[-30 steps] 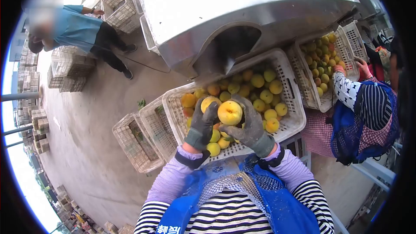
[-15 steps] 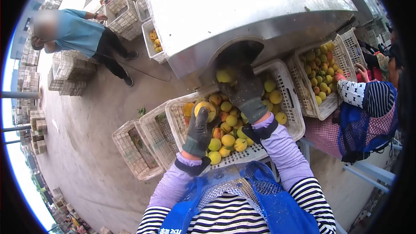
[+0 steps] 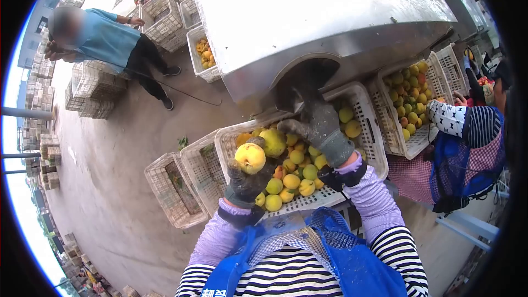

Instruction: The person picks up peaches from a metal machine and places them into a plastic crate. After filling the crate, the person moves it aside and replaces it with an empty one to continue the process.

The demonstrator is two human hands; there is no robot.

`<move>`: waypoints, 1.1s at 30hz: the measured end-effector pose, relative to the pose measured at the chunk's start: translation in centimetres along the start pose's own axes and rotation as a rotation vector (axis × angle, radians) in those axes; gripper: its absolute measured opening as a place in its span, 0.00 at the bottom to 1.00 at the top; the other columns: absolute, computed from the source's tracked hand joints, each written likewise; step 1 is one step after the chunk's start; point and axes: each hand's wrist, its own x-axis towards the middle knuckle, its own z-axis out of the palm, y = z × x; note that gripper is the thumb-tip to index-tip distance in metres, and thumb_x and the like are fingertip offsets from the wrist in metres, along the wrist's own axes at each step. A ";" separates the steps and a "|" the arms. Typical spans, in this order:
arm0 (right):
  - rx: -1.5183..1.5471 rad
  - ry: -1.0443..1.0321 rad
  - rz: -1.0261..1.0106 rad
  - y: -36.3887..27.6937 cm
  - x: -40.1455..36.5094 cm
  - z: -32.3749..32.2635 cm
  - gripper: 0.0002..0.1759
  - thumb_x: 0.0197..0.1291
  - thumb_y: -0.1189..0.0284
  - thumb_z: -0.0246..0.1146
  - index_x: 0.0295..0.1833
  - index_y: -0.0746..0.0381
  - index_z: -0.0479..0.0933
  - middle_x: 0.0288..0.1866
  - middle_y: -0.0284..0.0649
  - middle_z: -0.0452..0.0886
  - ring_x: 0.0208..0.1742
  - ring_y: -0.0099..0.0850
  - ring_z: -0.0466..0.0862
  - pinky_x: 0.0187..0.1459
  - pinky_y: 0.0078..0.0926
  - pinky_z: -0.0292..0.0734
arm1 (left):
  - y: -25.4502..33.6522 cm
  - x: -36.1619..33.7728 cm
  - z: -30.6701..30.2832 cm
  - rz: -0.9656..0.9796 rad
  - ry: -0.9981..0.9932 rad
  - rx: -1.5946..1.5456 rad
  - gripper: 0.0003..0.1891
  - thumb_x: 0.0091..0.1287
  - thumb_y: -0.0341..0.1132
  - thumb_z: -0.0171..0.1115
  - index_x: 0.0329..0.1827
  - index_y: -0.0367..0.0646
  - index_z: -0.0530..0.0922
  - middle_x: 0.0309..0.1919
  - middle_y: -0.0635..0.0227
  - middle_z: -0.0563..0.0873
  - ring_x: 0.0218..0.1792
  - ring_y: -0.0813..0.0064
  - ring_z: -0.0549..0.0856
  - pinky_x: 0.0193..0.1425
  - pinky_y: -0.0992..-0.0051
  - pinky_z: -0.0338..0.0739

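One wide camera, up on the wearer's head, pitches forward and steeply down: blue apron [image 3: 357,253] looming at the bottom edge, left hand [image 3: 243,184] and right hand [image 3: 320,126] mid-view, close below the lens, fruit crate [image 3: 377,135] beneath them, metal machine [image 3: 308,16] ahead, floor [image 3: 110,187] curving off leftward.

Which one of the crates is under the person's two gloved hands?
The fruit-filled white crate below the round metal opening: the left hand and right hand are above it; no other crate has both.
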 end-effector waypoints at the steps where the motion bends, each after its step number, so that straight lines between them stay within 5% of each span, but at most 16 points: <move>1: 0.158 -0.223 0.020 -0.3 -1.9 -0.3 0.45 0.51 0.53 0.77 0.72 0.58 0.70 0.61 0.51 0.81 0.56 0.45 0.84 0.58 0.41 0.78 | -0.3 -0.3 -0.4 -0.008 0.042 0.031 0.59 0.55 0.85 0.50 0.74 0.40 0.67 0.73 0.53 0.70 0.73 0.52 0.70 0.80 0.45 0.59; 2: 0.170 -0.186 -0.057 -0.1 -3.5 0.5 0.45 0.51 0.54 0.77 0.73 0.59 0.70 0.63 0.52 0.79 0.58 0.46 0.83 0.60 0.41 0.78 | -0.1 -0.5 0.0 -0.024 0.085 0.065 0.60 0.54 0.86 0.50 0.74 0.39 0.67 0.72 0.52 0.70 0.73 0.53 0.70 0.80 0.46 0.59; 3: 0.184 -0.146 -0.127 0.5 -4.9 1.5 0.45 0.52 0.54 0.77 0.73 0.60 0.69 0.65 0.53 0.78 0.60 0.46 0.82 0.61 0.40 0.77 | 0.5 -0.7 0.9 -0.060 -0.111 -0.145 0.49 0.63 0.73 0.58 0.73 0.39 0.68 0.71 0.52 0.72 0.72 0.56 0.71 0.79 0.52 0.63; 4: 0.195 -0.103 -0.199 1.0 -5.7 2.0 0.46 0.52 0.55 0.77 0.73 0.60 0.69 0.67 0.54 0.76 0.62 0.47 0.81 0.63 0.40 0.76 | 0.6 -0.5 1.0 -0.085 -0.083 -0.163 0.44 0.62 0.66 0.62 0.72 0.39 0.69 0.70 0.52 0.73 0.71 0.57 0.72 0.78 0.54 0.65; 7: 0.602 -0.063 -0.007 1.4 -6.8 1.1 0.43 0.54 0.59 0.77 0.73 0.62 0.69 0.66 0.53 0.76 0.65 0.48 0.79 0.66 0.42 0.74 | 1.8 1.0 4.7 -0.069 0.098 -0.183 0.34 0.57 0.39 0.64 0.69 0.37 0.71 0.64 0.53 0.78 0.67 0.59 0.77 0.75 0.61 0.71; 11: 0.755 -0.080 -0.053 1.4 -6.8 0.3 0.42 0.54 0.62 0.77 0.72 0.64 0.70 0.67 0.50 0.76 0.64 0.44 0.79 0.66 0.39 0.74 | 2.7 1.2 5.0 -0.197 0.205 -0.092 0.29 0.67 0.39 0.61 0.70 0.36 0.72 0.62 0.56 0.81 0.63 0.60 0.81 0.73 0.64 0.73; 14: 0.153 -0.023 -0.288 1.2 -6.1 -0.6 0.43 0.53 0.62 0.79 0.72 0.64 0.70 0.64 0.50 0.77 0.63 0.42 0.80 0.63 0.38 0.77 | 1.5 1.7 3.9 0.095 -0.043 0.811 0.21 0.71 0.32 0.59 0.66 0.36 0.76 0.61 0.54 0.82 0.61 0.60 0.82 0.68 0.63 0.76; 15: 0.228 -0.002 -0.184 0.7 -6.1 -0.7 0.43 0.52 0.61 0.79 0.72 0.64 0.70 0.62 0.50 0.78 0.62 0.43 0.80 0.61 0.39 0.78 | 0.9 1.9 2.6 0.290 -0.091 1.128 0.18 0.72 0.28 0.58 0.63 0.36 0.78 0.60 0.52 0.82 0.60 0.59 0.83 0.65 0.63 0.78; 17: 0.375 0.043 0.036 -0.1 -6.8 -0.5 0.44 0.51 0.60 0.80 0.71 0.64 0.71 0.59 0.51 0.78 0.60 0.45 0.81 0.58 0.40 0.80 | 0.3 2.6 0.9 0.274 -0.056 1.045 0.18 0.70 0.25 0.58 0.63 0.35 0.78 0.60 0.50 0.82 0.59 0.58 0.83 0.64 0.63 0.78; 21: 0.209 0.228 -0.042 -0.5 -5.6 0.7 0.42 0.47 0.57 0.81 0.66 0.65 0.74 0.54 0.50 0.79 0.52 0.48 0.83 0.53 0.42 0.81 | 1.7 4.5 2.2 0.423 -0.167 1.239 0.17 0.69 0.23 0.58 0.61 0.34 0.79 0.58 0.49 0.83 0.58 0.56 0.84 0.63 0.64 0.80; 23: 0.124 0.307 -0.017 -0.3 -3.1 0.5 0.41 0.46 0.54 0.80 0.63 0.65 0.76 0.54 0.51 0.80 0.49 0.48 0.84 0.51 0.42 0.81 | 1.0 5.5 2.2 0.287 0.028 1.028 0.16 0.69 0.22 0.57 0.60 0.33 0.79 0.58 0.48 0.83 0.57 0.55 0.84 0.63 0.64 0.79; 26: -0.272 0.339 0.030 0.9 0.6 1.3 0.41 0.46 0.50 0.79 0.60 0.64 0.77 0.53 0.51 0.81 0.47 0.48 0.85 0.49 0.43 0.81 | 1.1 5.9 2.8 0.165 0.108 0.840 0.20 0.82 0.35 0.42 0.65 0.32 0.75 0.57 0.58 0.84 0.56 0.68 0.84 0.62 0.70 0.79; 29: -0.457 0.438 -0.080 5.4 2.7 4.4 0.40 0.46 0.48 0.78 0.59 0.63 0.78 0.52 0.50 0.82 0.45 0.49 0.86 0.48 0.45 0.81 | 0.1 4.5 1.7 0.341 0.041 1.039 0.21 0.80 0.36 0.46 0.69 0.33 0.72 0.61 0.56 0.82 0.61 0.64 0.82 0.68 0.65 0.78; 32: -0.450 0.375 -0.087 5.6 4.9 4.7 0.37 0.47 0.48 0.78 0.56 0.62 0.78 0.48 0.50 0.83 0.44 0.50 0.85 0.44 0.46 0.82 | 1.1 4.9 3.0 -0.141 0.108 -0.187 0.23 0.78 0.36 0.50 0.72 0.33 0.68 0.66 0.53 0.78 0.65 0.59 0.79 0.73 0.60 0.74; 33: -0.437 0.343 -0.087 5.4 5.6 4.6 0.36 0.47 0.48 0.78 0.55 0.61 0.78 0.45 0.50 0.83 0.43 0.51 0.85 0.42 0.45 0.83 | 1.1 4.8 2.8 -0.154 0.116 -0.198 0.24 0.78 0.37 0.51 0.73 0.33 0.68 0.67 0.53 0.77 0.66 0.59 0.78 0.74 0.59 0.72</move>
